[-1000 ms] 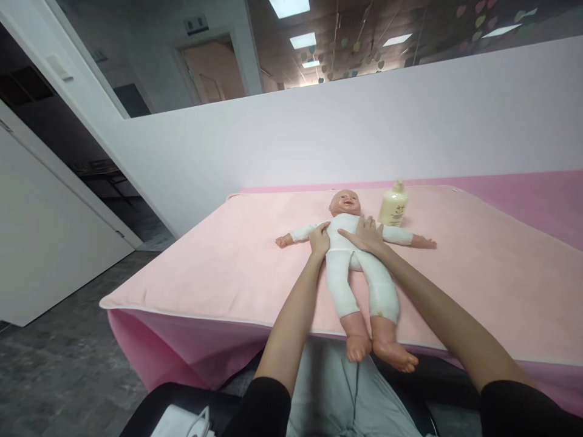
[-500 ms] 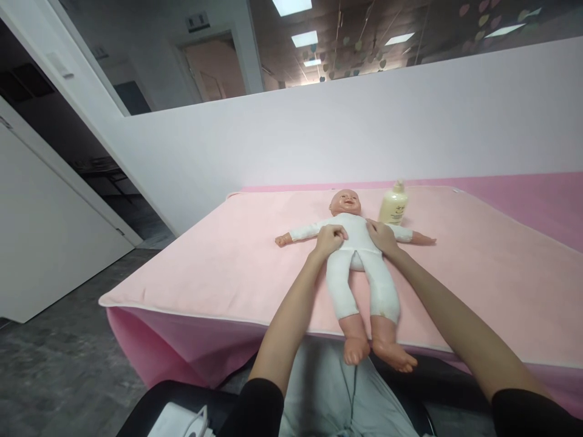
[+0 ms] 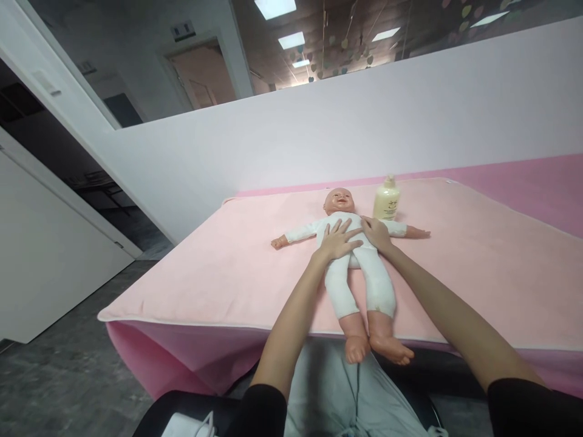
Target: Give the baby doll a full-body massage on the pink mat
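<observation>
A baby doll [image 3: 339, 291] with a white cloth body lies on its back on the pink-covered table [image 3: 204, 261], head away from me and feet over the near edge. My left hand [image 3: 339, 241] rests flat on the doll's belly, fingers spread. At the doll's right-hand side in the picture, my right hand [image 3: 376, 234] lies against its chest, fingers bent and close together; whether they grip the cloth is too small to tell. A pale yellow pump bottle [image 3: 387, 200] stands just behind the doll's outstretched arm.
A white wall [image 3: 319, 133] with a window above it rises behind the table. At the left is a white door [image 3: 54, 243] beside a dark opening. A white device [image 3: 186, 425] with a cable lies on a black seat at the bottom.
My left hand has opened from curled fingers and moved right to lie flat over the doll's belly. My right hand stays by the chest. The camera view has tilted slightly.
</observation>
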`<state>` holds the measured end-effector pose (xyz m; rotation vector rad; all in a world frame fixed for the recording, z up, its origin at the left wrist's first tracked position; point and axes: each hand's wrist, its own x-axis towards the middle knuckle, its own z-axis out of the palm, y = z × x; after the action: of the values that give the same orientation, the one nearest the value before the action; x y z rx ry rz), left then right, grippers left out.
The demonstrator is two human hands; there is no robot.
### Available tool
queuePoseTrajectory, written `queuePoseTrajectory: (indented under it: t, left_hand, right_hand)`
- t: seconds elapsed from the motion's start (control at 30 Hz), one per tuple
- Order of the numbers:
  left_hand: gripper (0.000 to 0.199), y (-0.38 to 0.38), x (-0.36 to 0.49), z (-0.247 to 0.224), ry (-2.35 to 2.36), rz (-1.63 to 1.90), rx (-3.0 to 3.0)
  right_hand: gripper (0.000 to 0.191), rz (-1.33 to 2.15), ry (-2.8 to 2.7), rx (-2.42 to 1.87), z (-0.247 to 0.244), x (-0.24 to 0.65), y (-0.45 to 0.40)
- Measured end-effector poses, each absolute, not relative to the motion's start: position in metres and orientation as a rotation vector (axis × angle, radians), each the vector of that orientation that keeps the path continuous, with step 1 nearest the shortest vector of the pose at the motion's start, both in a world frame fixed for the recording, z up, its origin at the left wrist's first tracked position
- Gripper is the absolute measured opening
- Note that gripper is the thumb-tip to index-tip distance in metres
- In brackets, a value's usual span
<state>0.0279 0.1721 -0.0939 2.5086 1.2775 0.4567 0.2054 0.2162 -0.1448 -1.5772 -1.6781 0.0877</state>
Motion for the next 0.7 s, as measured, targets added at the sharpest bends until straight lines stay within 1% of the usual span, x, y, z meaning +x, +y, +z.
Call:
queuePoseTrajectory:
  t: [0.17, 0.37, 0.53, 0.7]
  left_hand:
    - [0.058, 0.178, 0.031, -0.097, 1.45, 0.519, 2.411]
    - [0.072, 0.181, 0.03, -0.099, 1.486, 0.617, 2.332]
    - [0.071, 0.189, 0.024, -0.105, 1.577, 0.633, 2.243]
    - [0.072, 0.205, 0.007, -0.118, 1.66, 0.756, 2.088]
  right_hand:
    - [0.044, 0.105, -1.658, -1.567, -0.145, 0.205, 0.217]
    - [0.043, 0.116, -1.637, -1.57, -0.145, 0.205, 0.218]
    - [0.042, 0.136, -1.618, -1.573, -0.143, 0.204, 0.217]
    - [0.043, 0.154, -1.613, -1.584, -0.14, 0.203, 0.215]
